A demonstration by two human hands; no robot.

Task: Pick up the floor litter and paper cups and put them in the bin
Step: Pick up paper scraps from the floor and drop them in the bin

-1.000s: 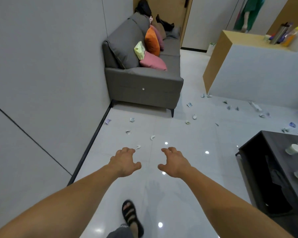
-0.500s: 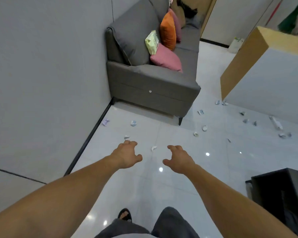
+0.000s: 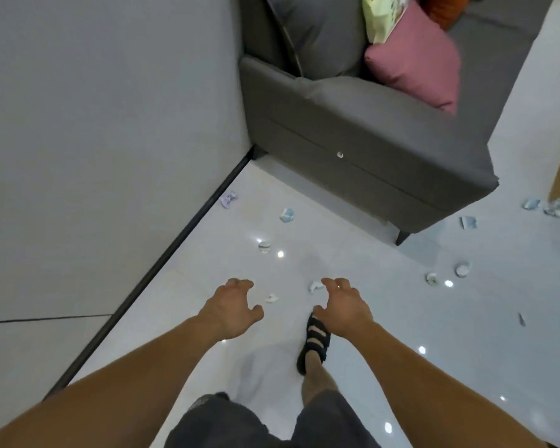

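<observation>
while hovering over two paper scraps [image 3: 271, 298] lying on the floor [image 3: 401, 318] between the hands, risking kicking or crushing them with the sandal [image 3: 316, 341] just behind. holding left hand [image 3: 232, 313] and right hand [image 3: 343, 307] loosely curled, fingers [image 3: 240, 282] half open, gripping nothing. not seeing any bin.

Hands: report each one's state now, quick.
Left hand: open, fingers loosely curled, holding nothing.
Right hand: open, fingers loosely curled, holding nothing.

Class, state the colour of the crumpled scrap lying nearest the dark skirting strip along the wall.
The scrap is pale purple, best seen in the head view.
</observation>
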